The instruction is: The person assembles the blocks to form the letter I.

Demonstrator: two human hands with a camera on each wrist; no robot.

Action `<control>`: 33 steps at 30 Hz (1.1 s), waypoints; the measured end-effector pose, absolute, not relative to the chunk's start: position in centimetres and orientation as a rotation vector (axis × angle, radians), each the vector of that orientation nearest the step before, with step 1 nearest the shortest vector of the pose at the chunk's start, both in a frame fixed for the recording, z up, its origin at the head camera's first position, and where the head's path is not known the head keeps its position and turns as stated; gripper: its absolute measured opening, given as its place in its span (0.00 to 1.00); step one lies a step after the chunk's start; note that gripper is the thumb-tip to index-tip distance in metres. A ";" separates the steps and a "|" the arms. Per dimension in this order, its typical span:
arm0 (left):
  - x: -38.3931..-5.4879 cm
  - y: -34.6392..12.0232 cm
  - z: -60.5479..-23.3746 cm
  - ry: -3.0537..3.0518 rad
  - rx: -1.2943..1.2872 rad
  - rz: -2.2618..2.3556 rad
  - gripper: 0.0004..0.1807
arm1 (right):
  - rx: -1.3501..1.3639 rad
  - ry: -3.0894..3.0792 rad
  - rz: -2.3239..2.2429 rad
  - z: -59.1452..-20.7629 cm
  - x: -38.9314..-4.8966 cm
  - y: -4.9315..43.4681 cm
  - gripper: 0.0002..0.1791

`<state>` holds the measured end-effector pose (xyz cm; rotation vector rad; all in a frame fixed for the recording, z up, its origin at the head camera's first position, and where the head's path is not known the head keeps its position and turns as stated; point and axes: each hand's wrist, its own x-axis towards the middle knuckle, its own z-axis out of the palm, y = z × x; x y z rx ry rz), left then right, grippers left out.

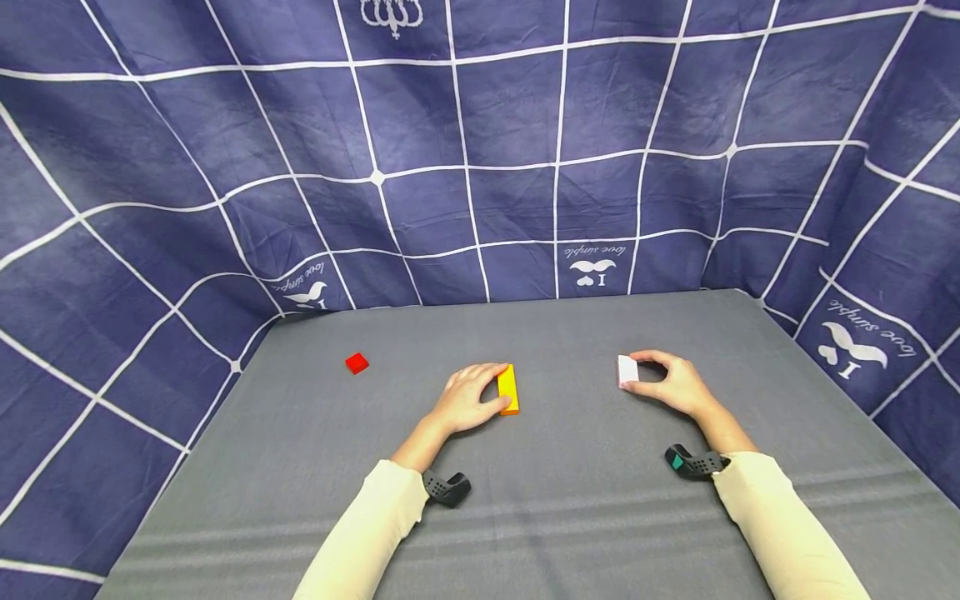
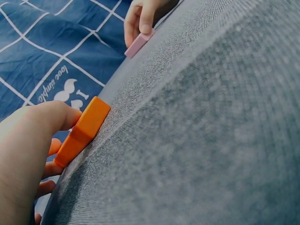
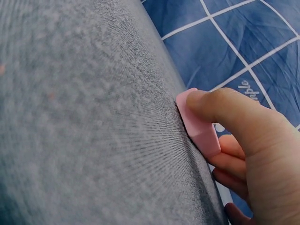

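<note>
My left hand [image 1: 463, 402] pinches a yellow-orange rectangular block [image 1: 507, 383] by its two ends, thumb at the near end and fingers at the far one. In the left wrist view this block [image 2: 84, 131] looks orange and rests on the grey cloth. On the right, my right hand [image 1: 681, 387] grips a small pale pink block [image 1: 627, 370] between thumb and fingers. The right wrist view shows the pink block [image 3: 199, 124] at the cloth surface, the thumb on one end. A gap of grey cloth separates the two blocks.
A small red block [image 1: 357, 363] lies at the back left of the grey-covered table [image 1: 570, 500]. Blue curtains [image 1: 510, 200] with white grid lines hang behind the table and along both sides. Each wrist wears a dark band [image 1: 448, 489].
</note>
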<state>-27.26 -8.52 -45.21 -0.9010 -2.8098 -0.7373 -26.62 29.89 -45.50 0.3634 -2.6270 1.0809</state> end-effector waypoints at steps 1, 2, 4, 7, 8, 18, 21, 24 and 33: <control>-27.2 -8.5 -45.2 -2.805 -0.901 -0.742 0.33 | 0.358 -2.625 1.075 -45.5 -26.6 29.8 0.28; -27.2 -8.6 -45.2 -2.804 -0.901 -0.744 0.33 | 0.350 -2.622 1.074 -45.5 -26.6 29.8 0.28; -27.2 -8.6 -45.3 -2.799 -0.900 -0.751 0.33 | 0.341 -2.622 1.073 -45.5 -26.7 29.7 0.28; -27.2 -8.7 -45.3 -2.798 -0.896 -0.757 0.33 | 0.328 -2.627 1.079 -45.4 -26.7 29.6 0.27; -27.2 -8.7 -45.3 -2.798 -0.896 -0.757 0.33 | 0.322 -2.627 1.087 -45.4 -26.7 29.6 0.27; -27.3 -8.7 -45.4 -2.815 -0.885 -0.732 0.33 | 0.297 -2.592 1.155 -44.9 -26.8 28.3 0.27; -27.3 -8.7 -45.4 -2.811 -0.887 -0.731 0.33 | 0.308 -2.590 1.190 -44.6 -26.8 27.5 0.28; -27.3 -8.6 -45.4 -2.809 -0.892 -0.730 0.33 | 0.322 -2.597 1.204 -44.4 -26.7 26.9 0.28; -27.4 -8.5 -45.4 -2.802 -0.897 -0.729 0.33 | 0.436 -2.567 1.189 -44.0 -26.5 25.0 0.27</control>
